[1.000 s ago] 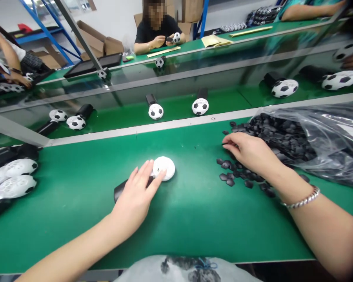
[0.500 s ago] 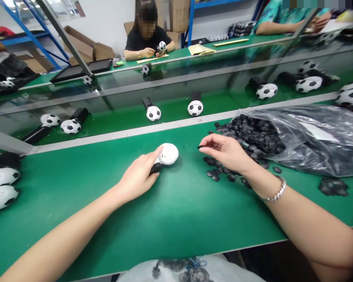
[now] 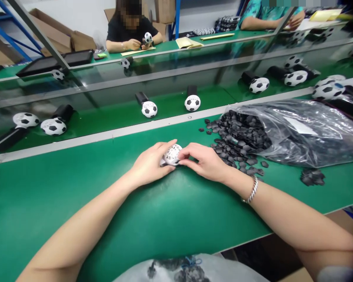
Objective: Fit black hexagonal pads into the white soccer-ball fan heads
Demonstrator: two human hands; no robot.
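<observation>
A white soccer-ball head [image 3: 173,154] with an open pattern of gaps faces up near the middle of the green table. My left hand [image 3: 153,162] is closed around its left side, thumb below and fingers above. At its right edge, my right hand [image 3: 204,160] pinches a small black piece against the ball; the fingertips mostly hide that piece. Just right of my right hand lies a heap of loose black pieces [image 3: 244,135], spilling from a clear plastic bag [image 3: 317,133].
Beyond a metal rail, soccer-ball items with black handles, such as one ball [image 3: 192,102], lie on a green belt [image 3: 111,117]. A small pile of black pieces [image 3: 312,176] sits at the right. Across the line, a person in black [image 3: 132,35] handles a similar ball.
My right hand has moved left with the black piece to the ball. The ball has turned in my left hand and now shows its gapped side. The view has shifted right.
</observation>
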